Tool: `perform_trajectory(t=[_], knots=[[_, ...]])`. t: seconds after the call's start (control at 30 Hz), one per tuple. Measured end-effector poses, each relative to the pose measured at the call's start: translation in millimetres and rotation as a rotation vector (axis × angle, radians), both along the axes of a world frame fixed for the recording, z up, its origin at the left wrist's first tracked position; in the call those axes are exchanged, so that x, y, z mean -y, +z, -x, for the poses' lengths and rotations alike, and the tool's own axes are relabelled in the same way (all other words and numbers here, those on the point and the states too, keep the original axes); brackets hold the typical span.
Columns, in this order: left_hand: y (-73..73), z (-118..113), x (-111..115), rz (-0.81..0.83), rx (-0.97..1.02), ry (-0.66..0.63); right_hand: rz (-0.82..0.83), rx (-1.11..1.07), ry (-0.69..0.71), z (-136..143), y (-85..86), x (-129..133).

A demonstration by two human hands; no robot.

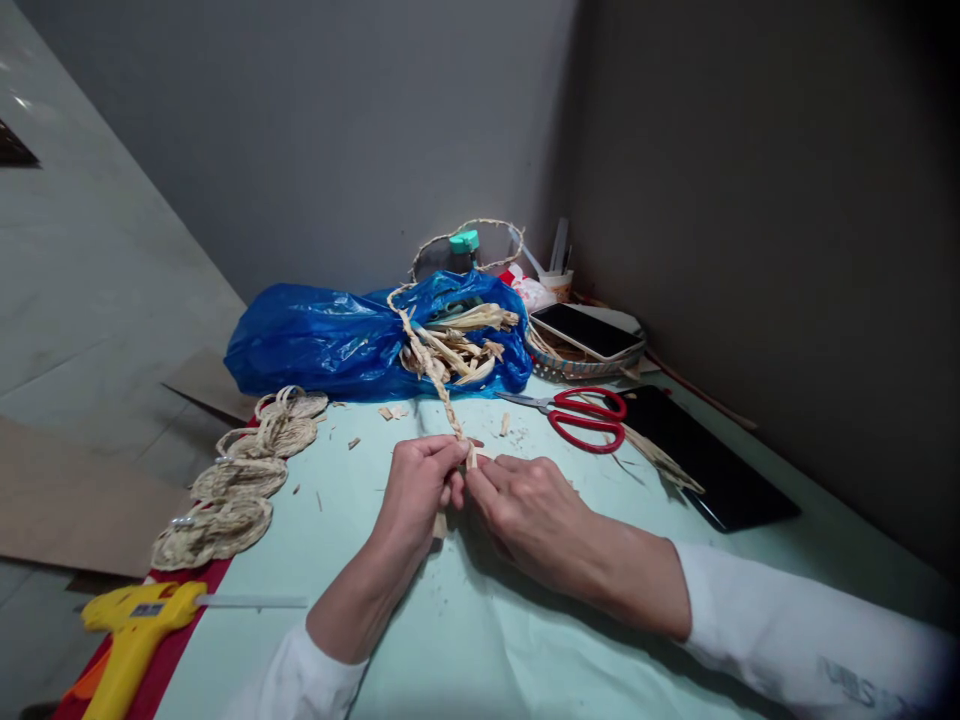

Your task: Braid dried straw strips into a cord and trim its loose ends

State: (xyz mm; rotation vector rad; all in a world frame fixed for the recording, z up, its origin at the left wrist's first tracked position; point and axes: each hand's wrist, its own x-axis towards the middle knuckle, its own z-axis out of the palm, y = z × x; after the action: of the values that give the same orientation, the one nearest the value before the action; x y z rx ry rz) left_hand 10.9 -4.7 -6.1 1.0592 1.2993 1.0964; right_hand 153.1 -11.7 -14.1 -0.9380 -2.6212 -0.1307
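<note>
A pale braid of dried husk (442,392) runs back from my fingers, over a blue plastic bag (315,335), and curls into a loop at the back. My left hand (421,480) pinches the near end of the braid between thumb and fingers. Close beside it, my right hand (532,510) is closed on loose husk strands (472,458) where the braid ends. The two hands almost touch. More dried husks (461,345) lie in the bag's open mouth. Red-handled scissors (589,415) rest beyond my right hand, blades pointing left.
Several small woven slippers (240,475) line the left edge, with a yellow glue gun (142,625) nearer me. At right lie a black tablet (697,460) and husk strips (660,455). A phone (589,330) sits on a basket (559,362). Walls stand behind and right.
</note>
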Motion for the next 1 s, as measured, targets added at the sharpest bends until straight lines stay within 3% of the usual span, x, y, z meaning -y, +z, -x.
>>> perform_trajectory(t=[0.1,0.27,0.43,0.57,0.67,0.73,0.83,0.9,1.0], knots=[[4.1,0,1,0.032,0.039,-0.049,0.181,-0.076,-0.030,-1,1.4,-1],[5.4,-2,2,0.008,0.023,-0.008,0.336,-0.278,0.068,-8,18.3,-5],[3.9,-6,4,-0.062,-0.117,-0.066,0.460,-0.751,-0.199,-21,30.7,-33],[2.3,-14,5,-0.060,-0.175,-0.165,0.873,-0.913,-0.030,-24,21.0,-54],[0.9,-19,6,-0.067,-0.178,-0.200,0.972,-1.092,-0.066,-24,14.6,-59],[0.1,-20,6,-0.070,-0.194,-0.196,1.060,-1.105,-0.088,-25,13.8,-59],[0.6,-17,5,-0.056,-0.195,-0.191,1.325,-1.041,0.047,-25,15.2,-56],[2.9,-15,3,-0.058,-0.146,-0.171,1.320,-1.136,0.097,-23,15.4,-54],[7.1,-14,1,-0.094,-0.071,-0.159,1.052,-1.348,-0.001,-18,11.6,-55]])
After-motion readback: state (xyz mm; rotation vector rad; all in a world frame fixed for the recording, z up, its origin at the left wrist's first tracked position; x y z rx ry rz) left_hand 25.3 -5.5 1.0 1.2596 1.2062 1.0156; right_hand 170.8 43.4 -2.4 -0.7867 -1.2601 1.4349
